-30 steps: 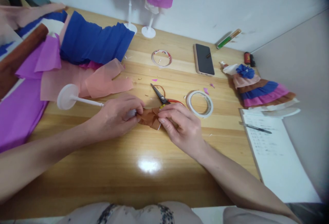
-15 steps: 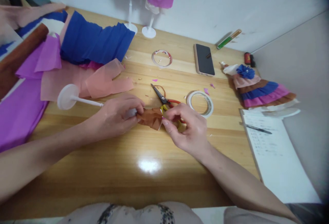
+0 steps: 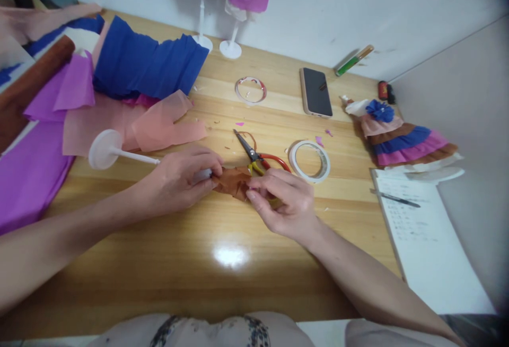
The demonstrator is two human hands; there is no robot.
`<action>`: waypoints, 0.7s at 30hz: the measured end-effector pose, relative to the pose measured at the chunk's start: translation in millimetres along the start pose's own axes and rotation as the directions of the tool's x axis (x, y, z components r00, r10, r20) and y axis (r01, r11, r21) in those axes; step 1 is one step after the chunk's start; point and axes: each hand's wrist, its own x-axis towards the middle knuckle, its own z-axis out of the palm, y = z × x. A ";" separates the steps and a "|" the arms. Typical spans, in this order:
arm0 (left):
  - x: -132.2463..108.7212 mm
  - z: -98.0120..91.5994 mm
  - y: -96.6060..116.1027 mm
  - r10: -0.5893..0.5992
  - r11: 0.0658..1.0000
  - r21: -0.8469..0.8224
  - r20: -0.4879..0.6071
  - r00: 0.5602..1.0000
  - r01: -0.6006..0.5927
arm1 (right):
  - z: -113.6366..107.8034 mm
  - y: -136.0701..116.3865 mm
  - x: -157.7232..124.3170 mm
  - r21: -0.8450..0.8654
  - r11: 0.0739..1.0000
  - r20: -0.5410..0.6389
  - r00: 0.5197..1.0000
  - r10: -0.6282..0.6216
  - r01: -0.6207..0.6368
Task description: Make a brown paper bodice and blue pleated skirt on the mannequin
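Observation:
My left hand [image 3: 181, 177] is closed around the top of a white doll stand [image 3: 105, 149] that lies on its side on the wooden table [image 3: 222, 262], its round base pointing left. A crumpled piece of brown crepe paper [image 3: 234, 181] is bunched at the stand's top between my hands. My right hand [image 3: 284, 204] pinches the right edge of that brown paper with thumb and fingers. Red and yellow handled scissors [image 3: 258, 158] lie just behind my right hand.
A roll of white tape [image 3: 309, 160] sits right of the scissors, a thinner tape ring [image 3: 250, 89] and a phone [image 3: 315, 91] farther back. Blue, pink and purple crepe sheets [image 3: 131, 71] pile at the left. A finished paper-dressed doll [image 3: 397, 137] and a clipboard with pen [image 3: 421, 230] lie at right.
My right hand lifted slightly off the brown paper half a second ago, then came back down and pinches its right edge again. My left hand has stayed in place.

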 end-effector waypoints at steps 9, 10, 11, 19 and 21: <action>0.5 -2.7 -1.9 0.053 0.998 0.037 0.018 0.998 -0.054 | 1.0 -0.6 -0.7 -0.007 0.989 -0.101 0.985 0.143 -0.145; 0.5 -2.9 -1.8 0.055 0.998 0.039 0.019 0.998 -0.056 | 1.9 0.5 -0.6 -0.004 0.992 -0.091 0.988 0.127 -0.128; 0.4 -3.0 -1.7 0.053 0.998 0.038 0.021 0.998 -0.054 | 2.9 1.8 -0.4 0.002 0.995 -0.084 0.991 0.102 -0.102; 1.7 -3.0 0.5 0.056 0.998 0.036 0.019 0.998 -0.057 | 5.3 8.3 -0.2 0.012 0.999 -0.096 0.994 0.047 -0.047; 2.4 -3.1 1.5 0.058 0.998 0.034 0.015 0.998 -0.059 | 5.0 8.9 -0.4 0.008 0.999 -0.095 0.995 0.033 -0.032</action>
